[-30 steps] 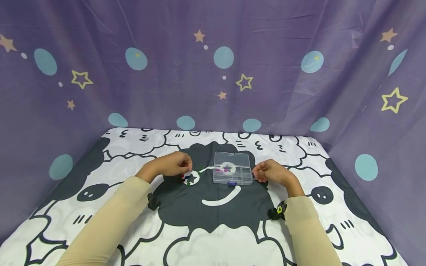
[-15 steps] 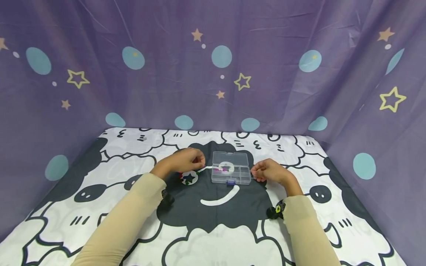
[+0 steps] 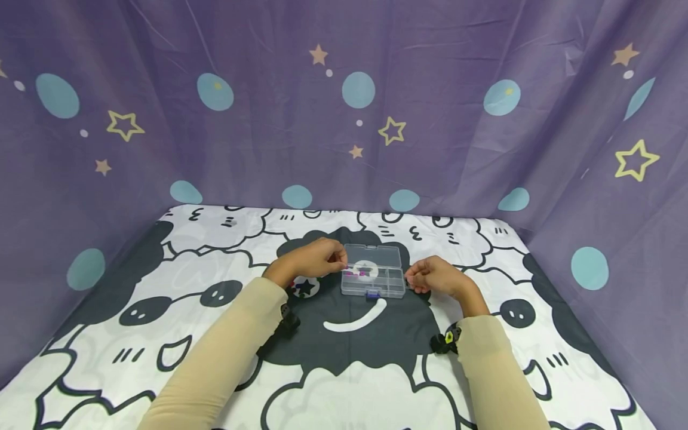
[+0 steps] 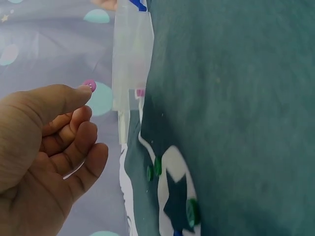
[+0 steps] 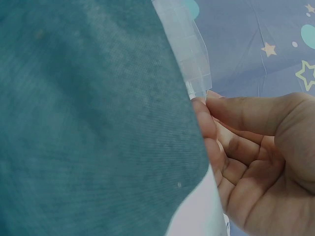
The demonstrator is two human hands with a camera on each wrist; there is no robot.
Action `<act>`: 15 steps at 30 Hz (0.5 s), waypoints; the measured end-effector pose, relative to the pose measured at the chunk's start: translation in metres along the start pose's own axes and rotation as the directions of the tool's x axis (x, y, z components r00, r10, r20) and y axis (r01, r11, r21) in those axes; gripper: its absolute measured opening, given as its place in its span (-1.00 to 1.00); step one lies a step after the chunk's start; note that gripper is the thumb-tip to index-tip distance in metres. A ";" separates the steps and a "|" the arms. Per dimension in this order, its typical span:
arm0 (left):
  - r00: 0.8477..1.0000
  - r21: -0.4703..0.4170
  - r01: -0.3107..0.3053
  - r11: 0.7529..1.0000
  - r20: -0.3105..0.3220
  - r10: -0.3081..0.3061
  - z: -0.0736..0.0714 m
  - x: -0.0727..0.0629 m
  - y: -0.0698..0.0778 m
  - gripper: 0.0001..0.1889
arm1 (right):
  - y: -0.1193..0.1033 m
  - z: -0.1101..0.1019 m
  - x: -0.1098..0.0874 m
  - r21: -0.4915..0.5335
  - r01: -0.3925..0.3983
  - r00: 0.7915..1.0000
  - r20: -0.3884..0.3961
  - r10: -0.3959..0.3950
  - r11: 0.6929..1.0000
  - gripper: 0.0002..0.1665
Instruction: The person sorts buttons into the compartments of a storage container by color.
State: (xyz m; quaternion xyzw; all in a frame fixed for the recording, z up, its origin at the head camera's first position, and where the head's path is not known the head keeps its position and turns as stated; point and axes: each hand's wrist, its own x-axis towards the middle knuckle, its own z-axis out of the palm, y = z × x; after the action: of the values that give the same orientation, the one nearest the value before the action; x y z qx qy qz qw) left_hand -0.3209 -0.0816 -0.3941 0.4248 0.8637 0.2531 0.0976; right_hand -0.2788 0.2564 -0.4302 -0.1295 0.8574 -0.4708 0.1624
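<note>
In the left wrist view, a small pink button (image 4: 90, 84) is pinched at the tips of my left thumb and index finger. My left hand (image 3: 319, 258) hovers at the left side of a clear plastic compartment box (image 3: 355, 291), whose lid (image 3: 384, 255) stands raised at the back. Several pink pieces (image 3: 355, 273) lie in its left compartment. At the box's right side, my right hand (image 3: 438, 278) grips the edge between thumb and fingers; the right wrist view has the box corner (image 5: 192, 54) there.
Left of the box, partly behind my left wrist, loose buttons lie around a white circle with a dark star (image 3: 305, 287); a green button (image 4: 192, 212) is among them. A blue latch (image 3: 373, 295) sits at the box's front. A purple curtain (image 3: 269, 119) surrounds the table.
My left hand has moved right, from above the loose buttons to the left edge of the box. The right hand stays at the box's right side.
</note>
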 end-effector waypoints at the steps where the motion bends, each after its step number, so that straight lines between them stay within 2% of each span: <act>1: 1.000 0.001 0.004 1.000 0.001 -0.004 0.001 0.001 0.000 -0.87 | -0.001 0.000 0.000 -0.001 -0.002 1.000 -0.001 0.002 1.000 -0.80; 8: 1.000 0.026 0.006 1.000 -0.004 -0.006 0.008 0.011 -0.001 -0.86 | -0.001 0.000 -0.001 -0.007 -0.002 1.000 -0.005 0.002 1.000 -0.80; 15: 0.999 0.030 0.040 0.999 0.002 -0.040 0.014 0.013 0.000 -0.89 | -0.002 0.000 -0.002 -0.007 0.003 1.000 0.001 -0.003 1.000 -0.79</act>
State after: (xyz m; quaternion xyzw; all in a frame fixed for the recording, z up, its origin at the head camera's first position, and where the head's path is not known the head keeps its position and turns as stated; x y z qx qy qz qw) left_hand -0.3235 -0.0660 -0.4050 0.4091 0.8756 0.2377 0.0975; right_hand -0.2768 0.2557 -0.4284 -0.1313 0.8590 -0.4678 0.1615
